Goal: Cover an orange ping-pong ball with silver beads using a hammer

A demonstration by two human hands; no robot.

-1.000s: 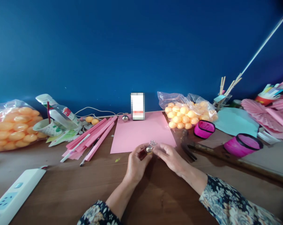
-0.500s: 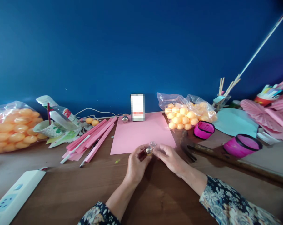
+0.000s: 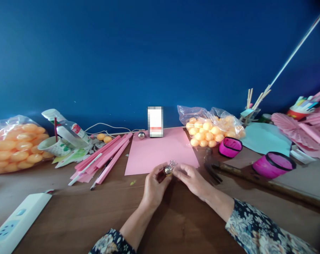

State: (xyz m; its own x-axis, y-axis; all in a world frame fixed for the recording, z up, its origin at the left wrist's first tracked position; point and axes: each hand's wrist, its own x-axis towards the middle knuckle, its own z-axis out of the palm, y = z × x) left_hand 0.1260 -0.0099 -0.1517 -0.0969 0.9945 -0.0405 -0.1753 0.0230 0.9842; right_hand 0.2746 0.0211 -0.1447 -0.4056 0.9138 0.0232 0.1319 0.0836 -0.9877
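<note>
Between thumb and fingers, my left hand (image 3: 155,187) holds a small shiny silver ball (image 3: 167,170) above the front edge of a pink paper sheet (image 3: 160,151). My right hand (image 3: 193,179) is closed at the fingertips on a small clear and silvery piece (image 3: 172,163) right beside the ball. Whether that piece is joined to the ball is too small to tell. A second silver ball (image 3: 141,135) lies at the back left of the pink sheet. Behind it to the right a phone (image 3: 155,121) stands upright with a blurred screen.
Pink strips (image 3: 104,158), a paper cup (image 3: 52,145), a bag of orange balls (image 3: 19,144) and a power strip (image 3: 19,222) are at the left. At the right are another bag (image 3: 207,130), two magenta rings (image 3: 230,147), a hammer (image 3: 242,173) and blue paper (image 3: 267,137).
</note>
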